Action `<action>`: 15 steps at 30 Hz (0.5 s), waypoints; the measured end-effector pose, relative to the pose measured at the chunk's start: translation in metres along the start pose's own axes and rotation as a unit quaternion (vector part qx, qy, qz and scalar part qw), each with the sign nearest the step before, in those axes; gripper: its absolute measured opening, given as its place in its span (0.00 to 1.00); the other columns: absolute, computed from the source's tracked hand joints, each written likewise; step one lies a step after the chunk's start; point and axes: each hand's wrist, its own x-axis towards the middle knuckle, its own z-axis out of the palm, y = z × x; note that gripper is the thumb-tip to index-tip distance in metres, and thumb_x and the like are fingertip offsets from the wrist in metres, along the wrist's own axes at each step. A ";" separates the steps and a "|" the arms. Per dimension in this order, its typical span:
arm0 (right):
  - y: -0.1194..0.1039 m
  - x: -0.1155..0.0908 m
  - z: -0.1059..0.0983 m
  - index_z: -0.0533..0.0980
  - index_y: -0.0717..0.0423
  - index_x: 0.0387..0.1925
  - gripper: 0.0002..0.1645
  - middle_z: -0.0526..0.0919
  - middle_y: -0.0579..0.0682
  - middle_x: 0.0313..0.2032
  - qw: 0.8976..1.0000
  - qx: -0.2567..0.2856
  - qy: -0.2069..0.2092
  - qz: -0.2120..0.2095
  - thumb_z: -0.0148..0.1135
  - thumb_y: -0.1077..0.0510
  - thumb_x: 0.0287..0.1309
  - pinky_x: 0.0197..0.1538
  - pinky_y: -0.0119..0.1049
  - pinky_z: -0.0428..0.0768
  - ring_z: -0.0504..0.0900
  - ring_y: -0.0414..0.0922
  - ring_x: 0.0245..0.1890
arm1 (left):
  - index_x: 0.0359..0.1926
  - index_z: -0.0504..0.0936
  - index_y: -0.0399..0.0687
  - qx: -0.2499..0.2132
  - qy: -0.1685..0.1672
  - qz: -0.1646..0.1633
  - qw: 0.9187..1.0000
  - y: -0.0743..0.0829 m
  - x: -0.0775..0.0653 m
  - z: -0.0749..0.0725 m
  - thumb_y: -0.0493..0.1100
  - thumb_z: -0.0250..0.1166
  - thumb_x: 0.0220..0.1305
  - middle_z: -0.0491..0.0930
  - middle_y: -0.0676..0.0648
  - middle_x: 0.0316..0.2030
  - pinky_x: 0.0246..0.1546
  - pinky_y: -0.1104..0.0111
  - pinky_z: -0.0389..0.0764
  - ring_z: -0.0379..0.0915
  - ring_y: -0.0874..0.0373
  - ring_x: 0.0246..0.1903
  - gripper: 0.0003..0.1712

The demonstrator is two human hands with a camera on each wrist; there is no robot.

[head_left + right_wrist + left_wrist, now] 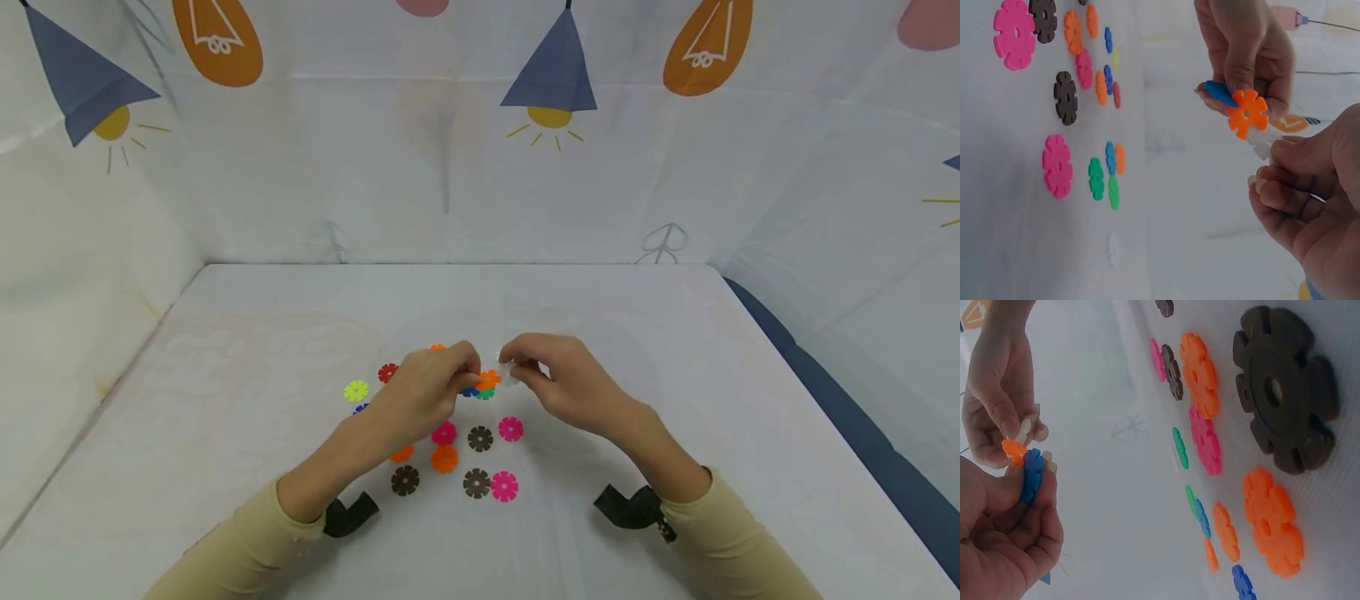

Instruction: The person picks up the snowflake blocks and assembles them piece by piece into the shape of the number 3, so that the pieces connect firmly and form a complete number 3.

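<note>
Above the table, my left hand [420, 387] pinches a blue interlocking disc [1033, 476] between thumb and fingers. An orange interlocking disc [1248, 114] is slotted into the blue one, at an angle to it. On the other side, my right hand [573, 383] holds a translucent white interlocking disc [1262, 145] between thumb and fingertips. The white disc meets the orange disc's edge; how deep the notches sit in each other cannot be told. In the head view the left hand hides most of the blue piece.
Loose notched discs lie on the white table [225, 375] below the hands: pink [504, 486], dark brown [406, 480], orange [445, 458], red [387, 372] and yellow-green [356, 391] among them. A patterned white cloth [450, 183] hangs behind the table.
</note>
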 end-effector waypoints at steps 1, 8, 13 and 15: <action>0.000 0.000 0.001 0.81 0.55 0.42 0.10 0.86 0.46 0.37 1.000 -0.005 0.005 -0.003 0.62 0.69 0.61 0.38 0.29 0.80 0.79 0.36 0.34 | 0.36 0.74 0.47 -0.004 0.001 -0.008 1.000 0.000 0.000 0.000 0.36 0.64 0.66 0.73 0.54 0.21 0.20 0.76 0.69 0.57 0.68 0.15 0.06; -0.005 0.001 0.008 0.81 0.59 0.41 0.09 0.86 0.48 0.36 0.999 -0.010 0.030 -0.019 0.61 0.71 0.61 0.38 0.29 0.81 0.79 0.38 0.34 | 0.35 0.74 0.46 -0.014 0.014 -0.048 0.999 0.004 0.000 0.002 0.34 0.63 0.66 0.71 0.54 0.19 0.20 0.75 0.70 0.58 0.66 0.14 0.06; -0.010 0.002 0.012 0.81 0.59 0.41 0.10 0.85 0.48 0.36 0.999 -0.015 0.045 -0.026 0.62 0.72 0.60 0.38 0.28 0.81 0.79 0.37 0.33 | 0.33 0.73 0.46 -0.018 0.028 -0.059 0.998 0.005 0.000 0.003 0.33 0.63 0.66 0.68 0.55 0.17 0.19 0.75 0.68 0.58 0.66 0.13 0.07; -0.010 0.002 0.014 0.80 0.59 0.40 0.10 0.85 0.49 0.35 0.998 -0.021 0.052 -0.032 0.61 0.72 0.60 0.39 0.29 0.82 0.80 0.38 0.33 | 0.33 0.73 0.46 -0.018 0.030 -0.058 0.998 0.005 -0.001 0.004 0.33 0.63 0.66 0.67 0.55 0.16 0.17 0.75 0.66 0.56 0.66 0.13 0.07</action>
